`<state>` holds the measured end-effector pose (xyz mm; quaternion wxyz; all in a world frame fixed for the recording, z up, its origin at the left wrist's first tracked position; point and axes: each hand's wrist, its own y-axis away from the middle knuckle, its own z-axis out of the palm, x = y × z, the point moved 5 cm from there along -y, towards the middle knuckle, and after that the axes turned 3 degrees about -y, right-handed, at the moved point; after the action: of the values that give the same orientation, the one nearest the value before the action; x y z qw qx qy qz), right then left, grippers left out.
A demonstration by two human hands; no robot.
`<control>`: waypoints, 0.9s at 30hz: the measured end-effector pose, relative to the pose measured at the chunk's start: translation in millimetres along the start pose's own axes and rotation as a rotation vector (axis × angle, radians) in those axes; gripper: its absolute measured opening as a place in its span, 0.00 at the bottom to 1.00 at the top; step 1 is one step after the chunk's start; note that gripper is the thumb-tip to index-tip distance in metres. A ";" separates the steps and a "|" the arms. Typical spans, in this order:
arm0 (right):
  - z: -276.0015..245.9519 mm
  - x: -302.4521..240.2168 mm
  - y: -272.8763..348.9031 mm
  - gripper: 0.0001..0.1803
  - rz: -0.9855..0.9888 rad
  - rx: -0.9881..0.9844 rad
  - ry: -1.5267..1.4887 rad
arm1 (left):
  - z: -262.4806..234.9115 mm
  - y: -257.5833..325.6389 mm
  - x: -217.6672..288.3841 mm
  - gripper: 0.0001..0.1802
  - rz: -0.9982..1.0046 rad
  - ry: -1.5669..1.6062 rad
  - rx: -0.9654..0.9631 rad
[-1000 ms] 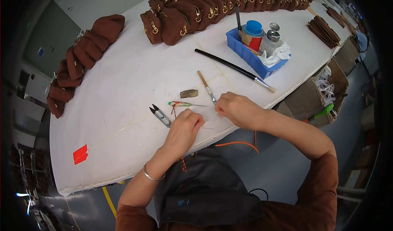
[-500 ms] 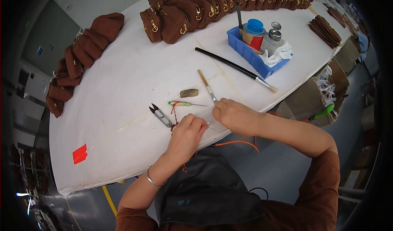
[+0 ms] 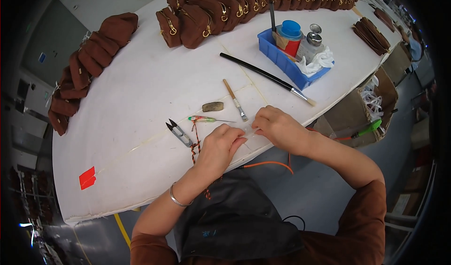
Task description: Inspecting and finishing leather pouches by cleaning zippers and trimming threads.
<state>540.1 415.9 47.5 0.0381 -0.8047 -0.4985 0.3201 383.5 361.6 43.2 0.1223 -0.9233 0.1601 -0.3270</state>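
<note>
Close together over the near edge of the white table, both my hands have their fingers pinched. A small, clear, filmy piece (image 3: 249,131) shows between their fingertips; its kind is too faint to make out. My left hand (image 3: 218,146) is closed on one side of it, my right hand (image 3: 278,129) on the other. Left of my left hand lie thread snips (image 3: 180,134) tied to an orange-and-black cord. An awl (image 3: 202,119) with a green handle rests just beyond. Past the fingertips lie a small wooden-handled brush (image 3: 234,99) and a brownish block (image 3: 213,106).
A long black brush (image 3: 263,73) lies before a blue tray (image 3: 277,53) holding a red jar, a pump bottle and white cloth. Rows of brown bags (image 3: 202,23) line the far side; more brown pieces (image 3: 89,63) stand left. A cardboard box (image 3: 383,103) sits off the right edge.
My right hand has shifted slightly right, and the left fingertips have come up toward it. The filmy piece shows more plainly between them. The view has moved a little.
</note>
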 end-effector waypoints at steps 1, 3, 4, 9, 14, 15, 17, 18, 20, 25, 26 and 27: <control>1.4 -2.5 -1.7 0.06 -0.029 -0.010 0.096 | 0.1 -0.7 1.4 0.08 0.019 -0.039 -0.004; 2.8 -5.4 -3.8 0.07 -0.058 -0.020 0.189 | 1.0 -2.2 3.4 0.08 0.036 -0.079 -0.010; 4.5 -7.9 -4.2 0.07 -0.097 -0.047 0.253 | 1.3 -2.8 6.3 0.07 0.080 -0.114 0.001; 7.4 -20.9 -7.7 0.06 -0.218 -0.105 0.480 | 5.9 -3.9 11.1 0.06 0.161 -0.231 -0.005; 10.9 -20.4 -12.9 0.08 -0.227 -0.112 0.583 | 13.5 -13.6 2.9 0.06 0.119 -0.262 -0.015; 11.7 -17.4 -15.7 0.08 -0.229 -0.111 0.589 | 14.9 -19.0 1.9 0.06 0.122 -0.262 -0.010; 11.1 -8.6 -21.8 0.05 -0.142 -0.093 0.573 | 14.3 -26.9 2.0 0.06 0.117 -0.279 0.013; 10.8 -7.1 -20.3 0.05 -0.142 -0.092 0.576 | 13.2 -27.2 2.3 0.06 0.127 -0.269 -0.018; 7.7 2.3 -14.0 0.03 -0.010 -0.125 0.233 | 5.9 -19.9 7.6 0.06 0.133 -0.224 -0.053; 0.2 -12.9 -0.5 0.03 0.006 -0.119 0.140 | -1.2 4.4 10.5 0.06 0.084 -0.091 -0.082; 1.2 -13.6 1.1 0.03 -0.009 -0.097 0.130 | -0.2 5.7 9.6 0.06 0.063 -0.058 -0.079; 2.2 -14.6 1.7 0.03 -0.011 -0.099 0.129 | -0.5 7.0 7.9 0.07 0.039 -0.026 -0.074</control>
<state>535.8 402.4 52.1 0.0318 -0.8218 -0.5147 0.2424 387.5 352.2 45.7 0.0965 -0.9281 0.1883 -0.3062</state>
